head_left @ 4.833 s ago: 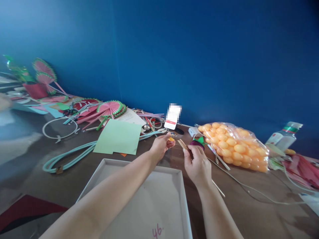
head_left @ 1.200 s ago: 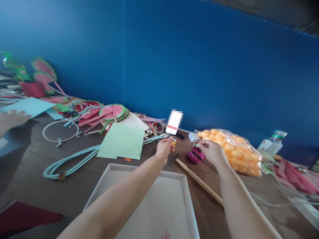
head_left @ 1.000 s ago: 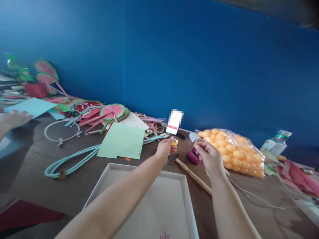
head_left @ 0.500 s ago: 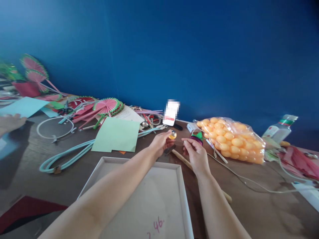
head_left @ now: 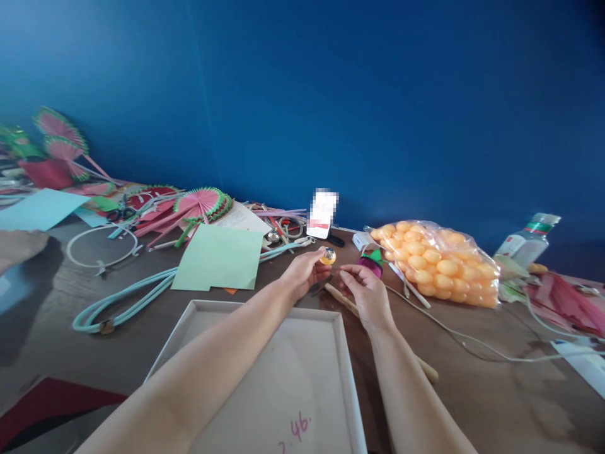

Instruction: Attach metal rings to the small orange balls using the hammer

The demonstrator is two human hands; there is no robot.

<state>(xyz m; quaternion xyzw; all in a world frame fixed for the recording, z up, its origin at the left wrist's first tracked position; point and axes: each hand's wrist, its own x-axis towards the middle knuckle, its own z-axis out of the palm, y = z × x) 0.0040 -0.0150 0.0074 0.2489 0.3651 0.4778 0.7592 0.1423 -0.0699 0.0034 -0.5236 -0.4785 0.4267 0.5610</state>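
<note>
My left hand [head_left: 305, 275] pinches a small shiny gold ball [head_left: 328, 255] with a silvery top between thumb and fingers. Close to its right, my right hand [head_left: 366, 290] is closed, thumb against fingertips; anything between them is too small to make out. A gap separates the two hands. Below them lies a wooden stick [head_left: 341, 299], partly covered by my right hand and forearm. Behind my right hand sits a purple roll [head_left: 370, 267] with a green piece on top. My forearms reach over a shallow white box [head_left: 265, 391] with pink handwriting inside.
A phone [head_left: 321, 217] stands against the blue wall. A bag of orange balls [head_left: 435, 261] and a bottle [head_left: 529, 243] are at right. Leftward lie green paper [head_left: 217, 257], light-blue tubing [head_left: 127, 296], a white ring [head_left: 102, 246] and paper fans [head_left: 203, 205]. Another person's hand [head_left: 21, 246] is far left.
My right hand has moved slightly left, closer to my left hand, which keeps its hold on the ball. The view has shifted a little.
</note>
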